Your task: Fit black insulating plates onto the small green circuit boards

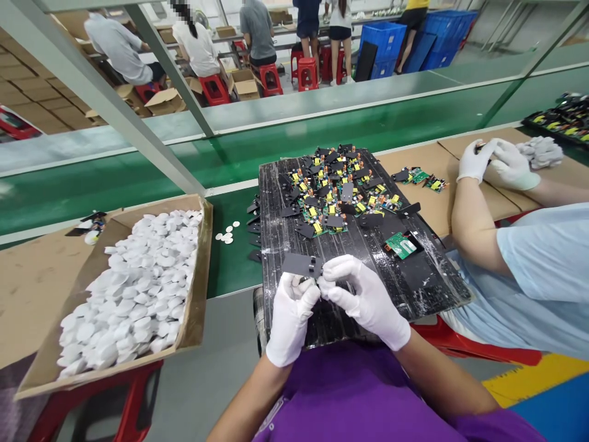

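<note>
Green conveyor belt point(138, 178) runs left to right across the far side of the workspace. On the left, a cardboard box point(197, 307) on a red stool, full of white round discs point(133, 288); a few loose discs point(226, 234) lie on the belt just beside it. In the middle, a black tray point(414, 288) rests toward the person's lap, its far half heaped with small circuit boards point(329, 196) and black flat pieces; 1 green board point(401, 245) lies alone on the right part of the tray.

A co-worker point(543, 270) in light blue sits to the right, both gloved hands up on a cardboard sheet point(432, 184), well apart from the tray's near edge.

Both of the person's hands wear white gloves and meet over the near-middle of the tray. Left hand point(291, 319) is curled, thumb and fingertips closed on the lower edge of a black flat piece point(301, 265). Right hand point(363, 298) is also curled, fingertips pinching the same piece at its right end, around a small dark part; what that part is, too small to tell.

The black flat piece sits just above the left hand, long axis roughly left to right, nearly level, held clear of the tray surface. Left hand is under it, right hand comes in from the right. The heap of boards lies straight ahead of both hands, the white discs well off to the left, nearer the left hand.
</note>
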A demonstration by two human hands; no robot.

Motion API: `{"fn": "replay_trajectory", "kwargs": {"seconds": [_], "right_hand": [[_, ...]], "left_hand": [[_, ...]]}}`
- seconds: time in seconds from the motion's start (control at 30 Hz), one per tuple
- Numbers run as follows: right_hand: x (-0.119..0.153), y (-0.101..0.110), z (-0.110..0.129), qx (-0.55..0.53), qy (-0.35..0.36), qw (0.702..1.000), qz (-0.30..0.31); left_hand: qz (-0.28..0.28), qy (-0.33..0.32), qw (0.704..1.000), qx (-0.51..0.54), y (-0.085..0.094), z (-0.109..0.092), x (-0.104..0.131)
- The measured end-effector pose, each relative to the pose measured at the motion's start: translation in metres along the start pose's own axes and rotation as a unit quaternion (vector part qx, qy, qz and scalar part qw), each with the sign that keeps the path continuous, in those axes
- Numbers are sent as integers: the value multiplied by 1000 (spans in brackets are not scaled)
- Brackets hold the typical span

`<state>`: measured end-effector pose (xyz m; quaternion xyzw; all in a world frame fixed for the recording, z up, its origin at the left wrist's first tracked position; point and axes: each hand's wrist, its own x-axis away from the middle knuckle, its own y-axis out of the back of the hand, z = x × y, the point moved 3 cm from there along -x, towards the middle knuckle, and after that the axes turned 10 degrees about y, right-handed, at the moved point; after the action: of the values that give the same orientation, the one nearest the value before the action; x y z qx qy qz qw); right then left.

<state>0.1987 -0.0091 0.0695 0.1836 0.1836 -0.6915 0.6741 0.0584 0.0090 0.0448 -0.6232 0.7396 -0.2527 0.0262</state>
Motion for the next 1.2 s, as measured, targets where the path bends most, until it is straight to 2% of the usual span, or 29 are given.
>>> {"fn": "replay_trajectory", "kwargs": {"seconds": [0.1, 0.17, 0.2, 0.37, 0.5, 0.6, 0.7, 0.8, 0.9, 1.0, 1.1, 1.2], "right_hand": [[-1, -3, -5, -121, -150, 981, -5], [-1, -6, -6, -164, -197, 967, 5], [-1, -6, -7, -168, -196, 966, 6], [1, -5, -7, -122, -59, 991, 7], [5, -7, -5, -12, 14, 1000, 6], [6, -9, -1, 88, 77, 993, -21], [5, -7, 2, 190, 132, 973, -3], [3, -4, -2, 262, 144, 954, 32], [2, -2, -8, 240, 139, 958, 68], [3, -2, -12, 235, 137, 960, 70], [3, -4, -12, 241, 142, 957, 78], [1, -5, -13, 233, 117, 960, 104]], "left_hand": [[-3, 3, 1000, -17, 2, 1, 2], [-10, 18, 999, -34, 2, 0, 4], [-13, 24, 999, -39, 1, -1, 4], [17, 1, 1000, -7, -2, -3, 3], [25, -11, 1000, 7, -2, -1, 0], [18, -12, 1000, 10, -1, 0, 0], [16, 50, 998, 36, -2, 3, 1], [42, 134, 986, 86, -6, 5, 2], [77, 185, 972, 121, -11, 6, 2], [119, 237, 957, 114, -12, 8, 3], [127, 243, 957, 92, -11, 10, 2], [114, 238, 960, 92, -12, 11, 1]]}}
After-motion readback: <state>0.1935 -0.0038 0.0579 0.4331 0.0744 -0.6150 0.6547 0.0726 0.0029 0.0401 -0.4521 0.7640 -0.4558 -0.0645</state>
